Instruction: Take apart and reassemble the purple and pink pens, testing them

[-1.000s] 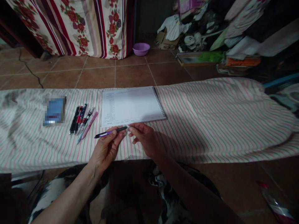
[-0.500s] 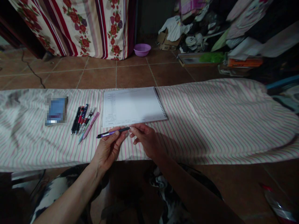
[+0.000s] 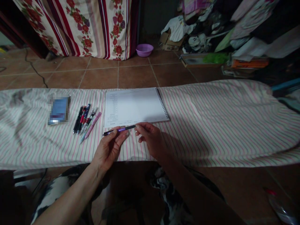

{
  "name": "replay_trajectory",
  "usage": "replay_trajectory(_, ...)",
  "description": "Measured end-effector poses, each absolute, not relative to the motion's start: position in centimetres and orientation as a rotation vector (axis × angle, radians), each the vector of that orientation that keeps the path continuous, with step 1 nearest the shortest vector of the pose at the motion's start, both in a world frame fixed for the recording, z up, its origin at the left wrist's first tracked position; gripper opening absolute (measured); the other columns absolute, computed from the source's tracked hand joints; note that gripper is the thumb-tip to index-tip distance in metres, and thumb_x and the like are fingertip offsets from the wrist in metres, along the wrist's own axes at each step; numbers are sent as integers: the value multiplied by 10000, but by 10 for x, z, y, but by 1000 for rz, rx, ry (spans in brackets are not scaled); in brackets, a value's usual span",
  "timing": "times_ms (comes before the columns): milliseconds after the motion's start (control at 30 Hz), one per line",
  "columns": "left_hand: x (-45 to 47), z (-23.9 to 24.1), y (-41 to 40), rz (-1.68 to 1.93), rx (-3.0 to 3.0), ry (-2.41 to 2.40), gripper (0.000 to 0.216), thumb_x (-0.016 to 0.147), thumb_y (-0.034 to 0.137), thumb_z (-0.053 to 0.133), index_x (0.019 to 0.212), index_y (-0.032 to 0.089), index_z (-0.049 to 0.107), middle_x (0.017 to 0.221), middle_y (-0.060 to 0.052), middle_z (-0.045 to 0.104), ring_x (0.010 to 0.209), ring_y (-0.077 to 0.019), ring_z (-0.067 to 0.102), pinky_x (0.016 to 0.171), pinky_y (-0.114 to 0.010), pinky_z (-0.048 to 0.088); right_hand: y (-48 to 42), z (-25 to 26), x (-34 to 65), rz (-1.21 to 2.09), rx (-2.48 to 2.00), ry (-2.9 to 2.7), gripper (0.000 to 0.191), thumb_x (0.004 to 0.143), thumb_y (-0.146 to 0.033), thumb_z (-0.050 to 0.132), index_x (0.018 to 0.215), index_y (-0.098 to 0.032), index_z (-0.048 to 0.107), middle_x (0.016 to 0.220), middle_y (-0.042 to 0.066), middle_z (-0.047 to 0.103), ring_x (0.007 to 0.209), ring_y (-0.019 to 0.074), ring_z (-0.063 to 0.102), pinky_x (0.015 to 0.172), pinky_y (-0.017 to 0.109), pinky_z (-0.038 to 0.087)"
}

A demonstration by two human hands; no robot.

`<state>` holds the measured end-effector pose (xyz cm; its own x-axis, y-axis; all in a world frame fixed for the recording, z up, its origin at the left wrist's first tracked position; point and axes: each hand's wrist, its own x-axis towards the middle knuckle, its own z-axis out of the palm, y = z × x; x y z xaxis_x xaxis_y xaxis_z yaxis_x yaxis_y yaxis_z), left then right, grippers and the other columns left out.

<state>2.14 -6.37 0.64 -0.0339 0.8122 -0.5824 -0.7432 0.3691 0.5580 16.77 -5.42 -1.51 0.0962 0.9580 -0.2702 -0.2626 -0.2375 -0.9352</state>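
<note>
A black and purple pen (image 3: 122, 129) lies nearly level between my two hands, just in front of the notebook's near edge. My left hand (image 3: 112, 144) pinches its left part between thumb and fingers, palm turned up. At the pen's right end, my right hand (image 3: 150, 137) closes thumb and forefinger on the tip. Behind the hands lies a spiral notebook (image 3: 138, 104), open to a mostly blank white page with a printed table at its left edge and the coil at the right. Several pens (image 3: 86, 122) sit bunched together left of the notebook.
A blurred-out blue-screened rectangular object (image 3: 58, 110) lies at the left on the striped cloth (image 3: 211, 125). Beyond the cloth's far edge, a purple basin (image 3: 144, 50) stands on the tiled floor by a floral curtain (image 3: 93, 28). Clothes and boxes (image 3: 172, 40) are piled at the back right.
Between my hands, the pen has shifted to the right relative to my left hand, with more of its purple barrel now right of the left thumb. My right hand has moved slightly right with its tip.
</note>
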Motion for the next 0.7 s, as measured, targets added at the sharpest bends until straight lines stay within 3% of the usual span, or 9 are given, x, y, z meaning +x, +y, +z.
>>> replay_trajectory(233, 24, 12, -62, 1269, 57, 1075, 198, 801, -48, 448, 787, 51, 619, 774, -106, 689, 726, -154, 686, 671, -186, 570, -55, -10, 166, 1495, -1229, -674, 264, 663, -362, 674, 849, -181, 628, 730, -4, 612, 626, 94, 568, 389, 138, 390)
replay_trajectory(433, 28, 10, -65, 1239, 140, 1050, 173, 768, -45, 507, 776, 51, 650, 776, -121, 703, 738, -165, 690, 706, -201, 566, -58, -15, 158, 1540, -1194, -682, 238, 663, -383, 673, 684, -159, 593, 682, -7, 590, 581, 73, 522, 383, 135, 347)
replay_trajectory(533, 25, 6, -66, 1173, 265, 1067, 151, 698, 2, 633, 827, 71, 672, 768, -110, 710, 737, -173, 688, 728, -238, 566, -57, -17, 158, 1508, -1218, -655, 230, 657, -372, 677, 653, -159, 591, 646, -13, 579, 539, 61, 483, 385, 142, 327)
replay_trajectory(700, 20, 2, -70, 1053, 646, 1164, 324, 595, 200, 777, 892, 103, 689, 695, -65, 698, 632, -138, 651, 636, -235, 544, -57, -19, 162, 1426, -1271, -680, 238, 663, -389, 664, 681, -156, 616, 607, -11, 566, 489, 60, 450, 381, 163, 317)
